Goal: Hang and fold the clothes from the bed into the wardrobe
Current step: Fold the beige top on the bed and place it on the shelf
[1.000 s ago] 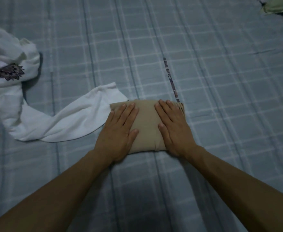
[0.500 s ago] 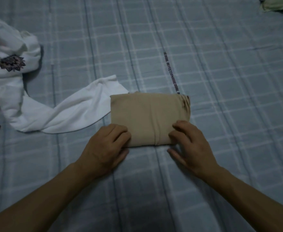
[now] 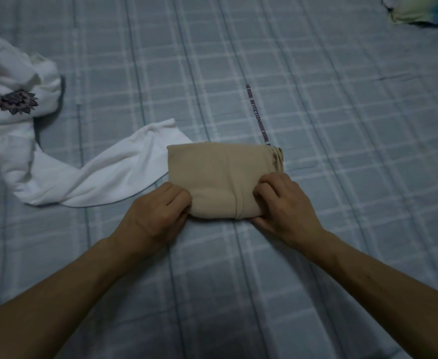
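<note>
From the head camera, a folded tan garment (image 3: 220, 177) lies flat on the bed (image 3: 342, 125), a little left of the middle of the view, with a seam running from its far edge to its near edge right of centre and a bunched bit of fabric at its far right corner. The left hand (image 3: 155, 216) has its grip at the garment's near left corner, fingers curled over the top of the cloth and pinching the edge. The right hand (image 3: 285, 203) does the same at the near right corner: its fingers are bent over the top layer and the thumb lies low along the near edge, so this grip is also closed on the fabric. Both forearms reach in from the near corners of the view. A white garment (image 3: 88, 174) lies crumpled to the left, its sleeve stretching right until it touches or slips under the tan garment's far left edge; a dark flower print (image 3: 13, 101) sits on its far left part. The bed's cover is grey-blue with pale checks, and a thin printed strip (image 3: 258, 115) runs away from the tan garment's far edge. A coloured cloth (image 3: 425, 9) lies at the far right corner.
</note>
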Demonstrator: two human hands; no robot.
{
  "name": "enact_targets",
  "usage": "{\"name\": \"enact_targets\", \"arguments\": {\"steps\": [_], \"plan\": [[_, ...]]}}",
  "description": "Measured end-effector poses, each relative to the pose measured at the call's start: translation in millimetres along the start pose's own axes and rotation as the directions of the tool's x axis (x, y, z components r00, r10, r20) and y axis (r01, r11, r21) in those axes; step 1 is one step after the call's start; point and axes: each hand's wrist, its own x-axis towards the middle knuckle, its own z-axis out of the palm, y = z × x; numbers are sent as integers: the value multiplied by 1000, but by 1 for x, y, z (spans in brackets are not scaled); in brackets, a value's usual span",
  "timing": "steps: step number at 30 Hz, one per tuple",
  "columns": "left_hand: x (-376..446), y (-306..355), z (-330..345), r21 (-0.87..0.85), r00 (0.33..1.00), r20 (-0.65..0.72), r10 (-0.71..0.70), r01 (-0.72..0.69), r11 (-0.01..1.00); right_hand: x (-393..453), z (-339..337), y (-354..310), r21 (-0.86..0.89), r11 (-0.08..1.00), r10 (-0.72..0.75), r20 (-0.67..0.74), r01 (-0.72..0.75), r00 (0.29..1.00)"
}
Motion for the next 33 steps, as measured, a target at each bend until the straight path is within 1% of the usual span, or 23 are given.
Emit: {"name": "enact_targets", "arguments": {"steps": [3, 7, 9, 12, 15, 18, 24, 29, 31, 33], "plan": [[0, -2, -3, -28, 1000, 6, 28, -28, 999, 2, -3, 1, 14, 999, -29, 17, 29, 999], [-2, -11, -3, -62, 990, 115, 81, -74, 995, 8, -10, 11, 10, 993, -122, 56, 121, 991], [-3, -15, -5, -54, 985, 144, 98, -91, 994, 9, -11, 16, 12, 984, -180, 61, 180, 982], [-6, -20, -14, -49, 984, 132, 121, -115, 992, 7, -10, 22, 23, 972, -236, 54, 235, 970], [-9, -25, -17, -43, 986, 120, 117, -112, 993, 6, -7, 26, 39, 965, -261, 70, 258, 963], [-10, -26, -12, -41, 990, 109, 86, -81, 996, 7, -6, 27, 39, 965, -261, 72, 259, 963], [-12, -18, -9, -83, 994, 79, 74, -67, 994, 0, -8, 27, 22, 978, -209, 88, 208, 974], [-5, -31, -15, -38, 997, 58, 50, -48, 998, 8, -7, 37, -12, 986, -166, 34, 167, 985], [-5, -29, -14, -20, 997, 58, 46, -45, 999, 9, -7, 35, -35, 985, -166, 28, 167, 986], [-4, -20, -12, -8, 997, 71, 36, -36, 999, 6, -6, 26, -52, 989, -133, 34, 135, 991]]}}
